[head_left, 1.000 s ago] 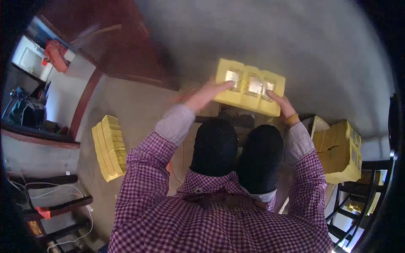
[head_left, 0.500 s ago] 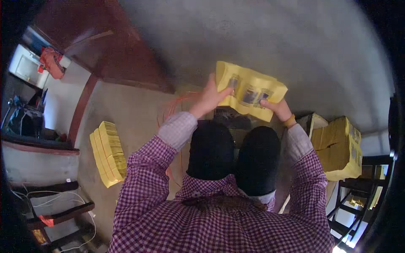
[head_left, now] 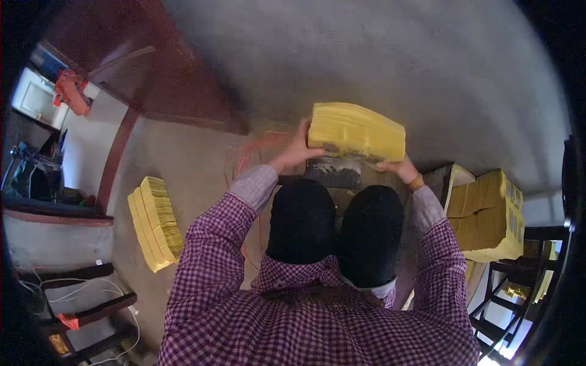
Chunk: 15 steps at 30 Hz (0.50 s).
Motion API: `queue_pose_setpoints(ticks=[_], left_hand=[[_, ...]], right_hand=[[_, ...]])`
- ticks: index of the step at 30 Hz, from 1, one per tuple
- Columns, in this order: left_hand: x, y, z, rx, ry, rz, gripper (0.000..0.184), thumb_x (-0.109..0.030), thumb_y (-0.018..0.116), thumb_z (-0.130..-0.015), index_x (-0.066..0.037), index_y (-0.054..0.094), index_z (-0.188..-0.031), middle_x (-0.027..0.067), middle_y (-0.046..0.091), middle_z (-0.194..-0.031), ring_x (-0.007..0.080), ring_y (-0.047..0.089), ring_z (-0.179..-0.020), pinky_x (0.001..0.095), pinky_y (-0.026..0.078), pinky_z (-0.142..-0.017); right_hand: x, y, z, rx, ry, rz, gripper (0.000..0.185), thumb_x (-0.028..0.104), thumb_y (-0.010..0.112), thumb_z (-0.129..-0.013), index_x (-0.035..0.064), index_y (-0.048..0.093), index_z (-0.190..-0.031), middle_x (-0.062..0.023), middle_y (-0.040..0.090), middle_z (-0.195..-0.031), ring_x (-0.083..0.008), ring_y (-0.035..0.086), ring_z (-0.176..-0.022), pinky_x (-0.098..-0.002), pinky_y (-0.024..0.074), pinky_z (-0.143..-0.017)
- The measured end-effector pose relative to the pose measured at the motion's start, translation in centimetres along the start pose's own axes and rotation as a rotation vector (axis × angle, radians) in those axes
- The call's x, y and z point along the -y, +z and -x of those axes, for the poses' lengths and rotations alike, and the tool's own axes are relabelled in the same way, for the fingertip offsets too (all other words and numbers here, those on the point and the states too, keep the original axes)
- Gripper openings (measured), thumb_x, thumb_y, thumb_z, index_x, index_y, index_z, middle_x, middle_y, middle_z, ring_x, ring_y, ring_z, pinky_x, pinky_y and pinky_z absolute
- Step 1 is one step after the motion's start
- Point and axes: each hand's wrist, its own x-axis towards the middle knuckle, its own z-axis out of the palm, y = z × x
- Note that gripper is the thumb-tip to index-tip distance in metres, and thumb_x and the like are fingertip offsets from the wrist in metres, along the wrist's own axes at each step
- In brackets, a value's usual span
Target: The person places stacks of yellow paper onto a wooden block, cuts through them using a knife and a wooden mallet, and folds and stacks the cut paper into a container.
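Observation:
A thick stack of yellow paper is held up in front of my knees, its layered edge facing me and dark print showing along the lower side. At its left end, my left hand is closed on it, thumb on the near face. My right hand grips the lower right corner, with the thumb on the near side. The far fingers of both hands are hidden behind the stack. Just below the paper lies a dark block with a worn, whitish top.
On the floor at left lies a tied yellow paper bundle. Loose red strings trail beside my left arm. At right sits a larger pile of yellow paper near a dark rack. A wooden rung frame with white cable stands lower left.
The stack in my hands has tipped so its layered edge now faces me instead of the printed face. Both hands have come slightly lower, and more of the dark block shows.

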Motion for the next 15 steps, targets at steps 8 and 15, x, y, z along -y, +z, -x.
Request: queue_pose_setpoints(ticks=[8, 15], left_hand=[[3.1, 0.9, -1.6, 0.187, -0.112, 0.416, 0.097, -0.011, 0.075, -0.067, -0.005, 0.006, -0.135, 0.0139, 0.030, -0.133, 0.0237, 0.034, -0.123, 0.0349, 0.032, -0.101], [-0.2, -0.6, -1.3, 0.111, -0.076, 0.425, 0.057, -0.029, 0.066, -0.080, -0.001, 0.043, -0.124, 0.0081, 0.052, -0.118, 0.0162, 0.051, -0.104, 0.0304, 0.039, -0.092]], right_hand=[[-0.6, 1.2, 0.3, -0.069, 0.039, 0.039, 0.055, 0.011, 0.076, -0.068, 0.0014, 0.049, -0.115, -0.0061, 0.057, -0.110, -0.0164, 0.053, -0.101, -0.0315, 0.0430, -0.087], [1.5, 2.1, -0.6, -0.191, -0.046, -0.007, 0.048, 0.018, 0.073, -0.072, -0.0007, 0.052, -0.111, -0.0084, 0.059, -0.105, -0.0150, 0.056, -0.094, -0.0284, 0.0448, -0.081]])
